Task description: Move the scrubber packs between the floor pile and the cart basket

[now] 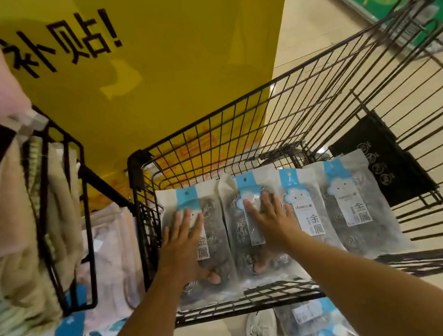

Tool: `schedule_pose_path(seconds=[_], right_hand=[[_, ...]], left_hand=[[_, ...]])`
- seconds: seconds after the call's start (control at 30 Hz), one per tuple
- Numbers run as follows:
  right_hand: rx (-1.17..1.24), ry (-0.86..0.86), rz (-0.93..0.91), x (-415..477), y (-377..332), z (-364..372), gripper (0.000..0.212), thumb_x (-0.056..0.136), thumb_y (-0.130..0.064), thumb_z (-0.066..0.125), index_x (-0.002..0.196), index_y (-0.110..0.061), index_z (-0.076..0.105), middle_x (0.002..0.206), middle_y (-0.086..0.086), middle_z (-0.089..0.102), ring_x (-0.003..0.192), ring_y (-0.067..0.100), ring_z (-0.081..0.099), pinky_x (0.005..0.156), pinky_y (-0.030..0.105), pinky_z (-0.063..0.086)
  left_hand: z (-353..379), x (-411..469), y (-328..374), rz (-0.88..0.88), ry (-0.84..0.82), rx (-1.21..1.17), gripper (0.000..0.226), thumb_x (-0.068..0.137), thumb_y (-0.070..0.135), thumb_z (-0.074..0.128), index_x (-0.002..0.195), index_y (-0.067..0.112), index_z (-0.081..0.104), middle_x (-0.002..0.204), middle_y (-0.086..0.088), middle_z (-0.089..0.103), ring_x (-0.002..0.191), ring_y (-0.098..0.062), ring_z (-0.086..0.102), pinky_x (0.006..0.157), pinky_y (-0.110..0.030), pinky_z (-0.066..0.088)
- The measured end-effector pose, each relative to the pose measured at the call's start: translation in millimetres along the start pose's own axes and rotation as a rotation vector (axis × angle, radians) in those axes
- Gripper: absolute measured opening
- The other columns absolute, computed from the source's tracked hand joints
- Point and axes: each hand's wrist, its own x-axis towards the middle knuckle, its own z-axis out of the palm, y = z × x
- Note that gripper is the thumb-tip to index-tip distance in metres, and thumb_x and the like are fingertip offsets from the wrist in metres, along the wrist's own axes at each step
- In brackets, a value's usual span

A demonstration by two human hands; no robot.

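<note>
Four clear packs of metal scourers lie side by side in a black wire basket [304,297], each with a blue-and-white header card.

Head view, the only one. Left hand [181,247] lies flat on the leftmost pack [198,256], fingers straight and spread, thumb out to the right over the lower part of the bag. Right hand [272,222] lies flat on the second pack [243,238], fingers splayed toward the header, thumb tucked low near the bag's bottom. Neither hand grips; both press palm-down with wide fingers. Third pack [310,212] and fourth pack [356,205] sit untouched to the right, edges overlapping slightly. A black pouch [382,168] leans behind them against the wire.

Judgement on the step: looks like smoothing and squaring the row. To do it well, keep palms flat and pressure light so the film does not crease, nudge each bag so the headers line up along the back and the overlaps stay even, and watch the front edge, where the left pack hangs close to the rim.

Around: yellow sign [143,65] with black characters behind, folded towels [9,226] in a rack on the left, more packs [313,323] and a white shoe [261,330] on the floor below.
</note>
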Motion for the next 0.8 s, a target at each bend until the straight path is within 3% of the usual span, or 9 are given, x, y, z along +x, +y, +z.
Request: schedule_pose_path(seconds=[0.07, 0.13, 0.2, 0.27, 0.37, 0.5, 0.7, 0.8], right_hand=[[0.032, 0.003, 0.004, -5, 2, -7, 0.133, 0.059, -0.058, 0.078, 0.148, -0.029, -0.016, 0.154, 0.018, -0.022, 0.141, 0.042, -0.019, 0.112, 0.059, -0.004], [0.063, 0.053, 0.018, -13, 5, -18, 0.123, 0.064, -0.06, 0.074, 0.149, -0.029, -0.011, 0.158, 0.015, -0.006, 0.144, 0.039, -0.003, 0.115, 0.057, 0.003], [0.1, 0.157, 0.041, -24, 8, -31, 0.113, 0.07, -0.06, 0.069, 0.15, -0.026, -0.004, 0.157, 0.014, 0.01, 0.142, 0.039, 0.015, 0.116, 0.054, 0.017], [0.155, 0.242, 0.077, -42, 13, -43, 0.104, 0.076, -0.057, 0.066, 0.15, -0.024, 0.001, 0.154, 0.014, 0.019, 0.138, 0.037, 0.024, 0.112, 0.049, 0.028], [0.19, 0.345, 0.131, -79, 22, -59, 0.097, 0.08, -0.055, 0.062, 0.151, -0.021, 0.005, 0.153, 0.017, 0.022, 0.138, 0.037, 0.025, 0.11, 0.048, 0.03], [0.165, 0.525, 0.189, -141, 36, -65, 0.089, 0.081, -0.057, 0.06, 0.147, -0.017, 0.016, 0.147, 0.013, 0.037, 0.132, 0.033, 0.037, 0.105, 0.045, 0.036], [0.228, 0.676, 0.365, -267, 58, -51, 0.088, 0.082, -0.055, 0.059, 0.149, -0.02, 0.015, 0.146, 0.012, 0.036, 0.128, 0.033, 0.041, 0.101, 0.045, 0.042], [0.254, 0.777, 0.469, -335, 69, -38, 0.081, 0.084, -0.051, 0.058, 0.148, -0.021, 0.018, 0.143, 0.011, 0.039, 0.126, 0.031, 0.042, 0.099, 0.042, 0.042]], left_hand=[[-11, 0, 4, -0.005, -0.046, 0.005, 0.136, 0.061, 0.069, 0.07, 0.142, 0.019, -0.027, 0.148, -0.01, -0.034, 0.138, -0.03, -0.028, 0.111, -0.046, -0.014], [-32, -1, 8, -0.006, -0.066, 0.006, 0.127, 0.062, 0.071, 0.068, 0.149, 0.024, -0.011, 0.156, -0.011, -0.019, 0.144, -0.032, -0.011, 0.116, -0.047, 0.001], [-56, -6, 14, -0.01, -0.001, 0.003, 0.114, 0.066, 0.077, 0.058, 0.151, 0.027, 0.0, 0.159, -0.01, -0.005, 0.145, -0.033, 0.008, 0.115, -0.047, 0.017], [-79, -15, 26, 0.005, 0.094, -0.001, 0.096, 0.077, 0.074, 0.047, 0.151, 0.03, 0.004, 0.159, -0.008, 0.003, 0.144, -0.031, 0.015, 0.114, -0.046, 0.024], [-111, -32, 51, 0.041, 0.186, -0.015, 0.084, 0.085, 0.068, 0.04, 0.151, 0.031, 0.003, 0.159, -0.006, 0.008, 0.144, -0.028, 0.017, 0.113, -0.044, 0.027], [-142, -63, 94, 0.138, 0.271, 0.002, 0.089, 0.082, 0.07, 0.046, 0.15, 0.031, 0.005, 0.158, -0.006, 0.011, 0.143, -0.028, 0.019, 0.111, -0.046, 0.03], [-163, -122, 184, 0.365, 0.339, 0.038, 0.101, 0.067, 0.081, 0.045, 0.149, 0.031, 0.013, 0.153, -0.007, 0.026, 0.137, -0.027, 0.032, 0.107, -0.043, 0.037], [-164, -153, 232, 0.513, 0.406, 0.077, 0.095, 0.076, 0.076, 0.046, 0.15, 0.031, 0.007, 0.155, -0.008, 0.023, 0.138, -0.028, 0.031, 0.107, -0.041, 0.034]])
